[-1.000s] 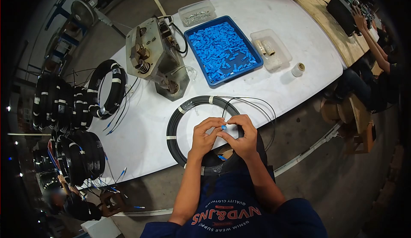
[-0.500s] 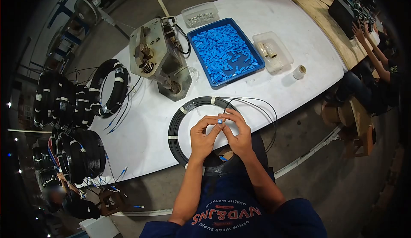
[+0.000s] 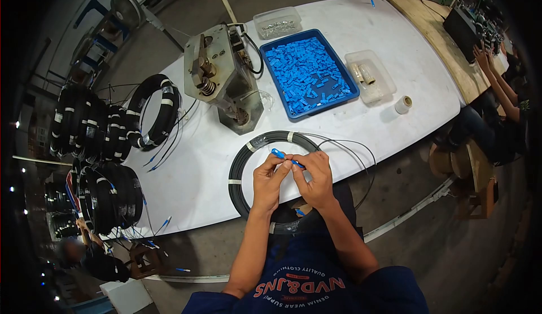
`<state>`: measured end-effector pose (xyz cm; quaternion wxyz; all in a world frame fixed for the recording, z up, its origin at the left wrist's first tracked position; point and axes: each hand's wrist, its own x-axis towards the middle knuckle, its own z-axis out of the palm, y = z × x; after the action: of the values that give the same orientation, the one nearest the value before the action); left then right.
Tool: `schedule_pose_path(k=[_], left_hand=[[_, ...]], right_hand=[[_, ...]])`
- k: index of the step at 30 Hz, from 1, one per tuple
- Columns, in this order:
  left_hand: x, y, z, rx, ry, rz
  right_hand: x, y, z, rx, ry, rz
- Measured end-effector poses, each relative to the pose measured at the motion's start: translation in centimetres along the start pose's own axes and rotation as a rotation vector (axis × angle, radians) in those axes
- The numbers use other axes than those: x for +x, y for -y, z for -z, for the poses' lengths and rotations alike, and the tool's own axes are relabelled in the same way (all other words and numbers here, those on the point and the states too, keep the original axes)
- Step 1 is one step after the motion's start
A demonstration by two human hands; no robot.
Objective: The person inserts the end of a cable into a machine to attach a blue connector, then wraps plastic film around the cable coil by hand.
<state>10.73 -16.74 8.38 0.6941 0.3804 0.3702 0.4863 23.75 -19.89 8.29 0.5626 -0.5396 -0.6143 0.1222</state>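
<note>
A blue fibre-optic connector [image 3: 278, 153] is pinched between both hands, above the black cable coil [image 3: 235, 183]. My left hand [image 3: 269, 183] grips it by thumb and fingertips, and its blue end sticks out past those fingers. Closed round the rear part of the connector is my right hand [image 3: 314, 179]; a little blue shows between the two hands. Black cable loops out on the right from behind the right hand. The coil is bound with white tape and lies partly on the table edge, partly over my lap. Fingers hide the middle of the connector.
A blue tray [image 3: 305, 110] of small blue pieces stands on the white table [image 3: 197, 195], beside a metal press [image 3: 217, 71]. Clear tubs [image 3: 278, 22] and a roll [image 3: 403, 104] are near. Cable coils [image 3: 93, 122] crowd the left; other people sit at both sides.
The connector has turned from end-on to lengthwise, so more of its blue body shows. My fingers have shifted on it. The whole view has moved slightly.
</note>
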Motion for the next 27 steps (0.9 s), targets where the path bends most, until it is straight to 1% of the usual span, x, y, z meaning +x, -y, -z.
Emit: schedule_pose_path(k=[2,5,7,9,14,18,20,27], left_hand=[[0.1,-0.2,0.1,0.036,-0.002,-0.002],[0.2,-0.4,0.4,0.089,0.020,-0.002],[0.3,-0.7,0.1,0.152,0.017,-0.126],[0.2,-1.1,-0.2,0.155,0.006,-0.111],[0.3,-0.8,-0.1,0.168,-0.016,-0.103],[0.2,-0.2,0.4,0.157,-0.001,-0.142],[0.2,-0.2,0.3,0.143,-0.004,-0.144],[0.0,0.0,0.1,0.154,0.011,-0.141]], right_hand=[[-0.1,0.1,0.0,0.038,0.038,-0.086],[-0.2,0.0,0.1,0.081,0.058,-0.102],[-0.1,-0.1,-0.2,0.134,0.028,-0.105],[-0.2,-0.2,-0.4,0.186,-0.003,-0.108],[0.1,0.2,0.4,0.193,0.078,-0.179],[0.0,-0.7,0.1,0.152,0.108,-0.165],[0.0,-1.0,-0.2,0.170,0.070,-0.114],[0.0,-0.8,0.1,0.182,0.069,-0.103]])
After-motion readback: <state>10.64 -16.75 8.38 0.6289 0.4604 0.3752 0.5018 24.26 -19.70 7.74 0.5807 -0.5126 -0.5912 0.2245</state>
